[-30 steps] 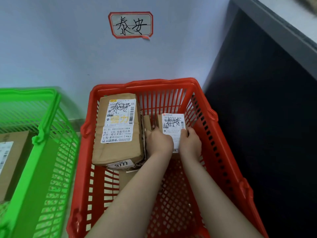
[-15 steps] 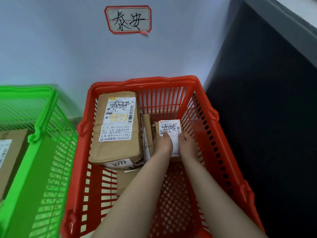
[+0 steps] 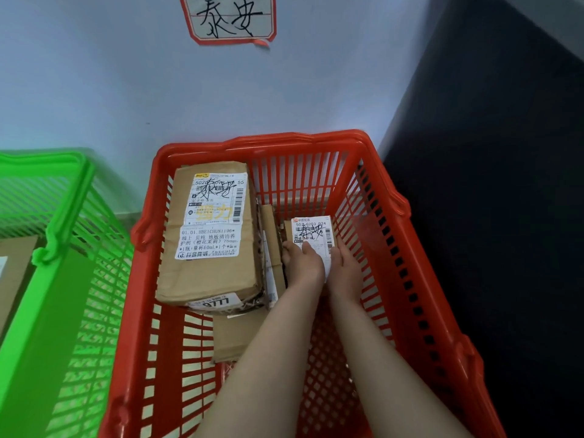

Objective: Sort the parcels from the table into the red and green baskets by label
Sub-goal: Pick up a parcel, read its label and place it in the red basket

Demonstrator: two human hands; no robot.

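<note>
**Red basket, small parcel held low at its far right**

Red mesh of the red basket (image 3: pixel 294 142) surrounds both forearms. The left grip (image 3: pixel 303 263) and the right grip (image 3: pixel 345 267) each clasp the small parcel (image 3: pixel 311 232) by its near end, label up. It sits low in the far right part of the basket, just right of a thin cardboard parcel (image 3: pixel 270 245) standing on edge. Whether it already rests on the bottom I cannot tell. Its handwritten mark looks the same as the one on the wall sign (image 3: pixel 229 17) above, so this basket seems the proper one.

To finish well, lower it flat, keep the label facing up, and let go with both sides together so it does not tip against the right wall. The large parcel (image 3: pixel 208 241) fills the far left, lying over a flat cardboard piece (image 3: pixel 234 336), so only a narrow slot is left. The green basket (image 3: pixel 63 197) sits to the left with a brown parcel (image 3: pixel 15 263) inside, and a dark panel (image 3: pixel 489 184) stands at the right
</note>
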